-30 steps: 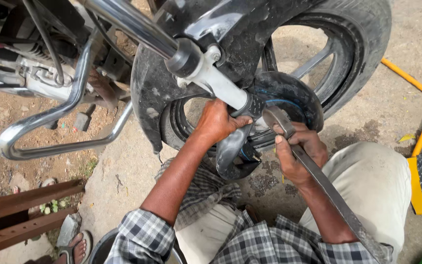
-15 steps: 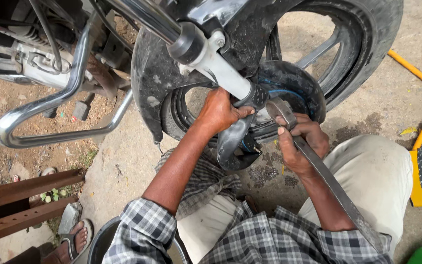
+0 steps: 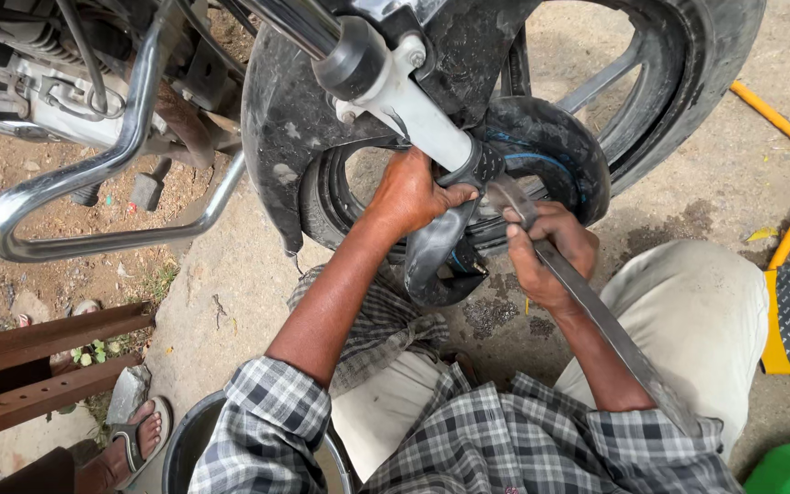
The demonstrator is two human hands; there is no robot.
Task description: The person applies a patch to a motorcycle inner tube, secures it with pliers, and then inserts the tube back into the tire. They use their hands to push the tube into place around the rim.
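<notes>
2 bare hands work at the motorcycle's front wheel (image 3: 688,82), the left hand (image 3: 411,192) clenched on the limp, pliable black inner tube (image 3: 436,252) hanging below the fork, the right hand (image 3: 546,252) wrapped tight around a long, stiff, heavy-looking flat steel lever (image 3: 596,316), best held mid-shaft.

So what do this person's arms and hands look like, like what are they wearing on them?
Both forearms are bare. The left hand and right hand wear no gloves, and no rings, watch or bracelet show. The shirt sleeves are a grey, black and white check, rolled up to around the elbows, and the same check fabric covers the right upper arm.
</notes>
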